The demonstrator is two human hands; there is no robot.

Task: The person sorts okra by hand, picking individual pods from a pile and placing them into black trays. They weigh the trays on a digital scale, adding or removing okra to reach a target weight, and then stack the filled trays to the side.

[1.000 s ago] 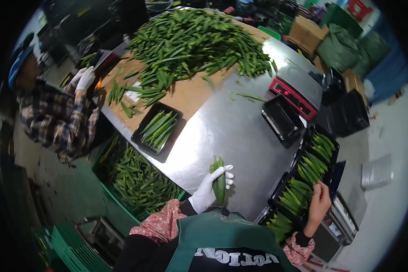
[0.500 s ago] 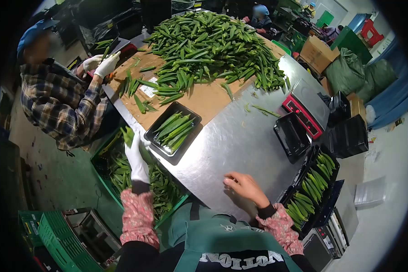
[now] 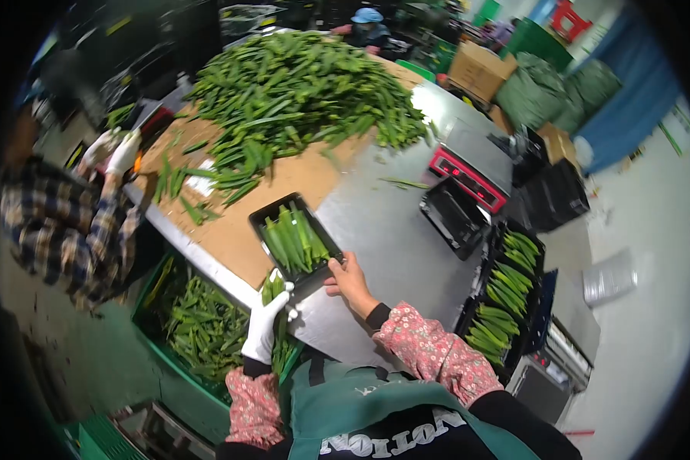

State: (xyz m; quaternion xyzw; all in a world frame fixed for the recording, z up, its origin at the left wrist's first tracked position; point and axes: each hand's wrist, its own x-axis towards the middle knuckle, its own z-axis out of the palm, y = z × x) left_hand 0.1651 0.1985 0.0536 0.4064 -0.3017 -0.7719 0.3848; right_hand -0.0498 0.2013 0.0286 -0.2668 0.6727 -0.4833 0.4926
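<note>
My left hand [image 3: 267, 318], in a white glove, is closed on a few okra pods [image 3: 271, 288] at the table's near edge. My bare right hand [image 3: 349, 282] grips the near right corner of a black tray [image 3: 332, 249], thumb on its rim. Okra pods [image 3: 290, 239] lie lengthwise in that tray. It rests tilted across the cardboard's edge and the metal tabletop, just beyond my left hand. Behind it is a large heap of okra [image 3: 299, 92] on the cardboard [image 3: 230, 230].
A red scale [image 3: 468, 180] and an empty black tray [image 3: 454, 217] stand right of centre. Filled trays of okra [image 3: 502, 295] line the right edge. Below left is a green crate [image 3: 169, 349] of okra. A co-worker in plaid [image 3: 61, 222] holds okra at the left.
My right hand has moved left and up and taken hold of the tray's corner. The tray has turned. My left hand, with okra, has come in beside it. The view has shifted.
</note>
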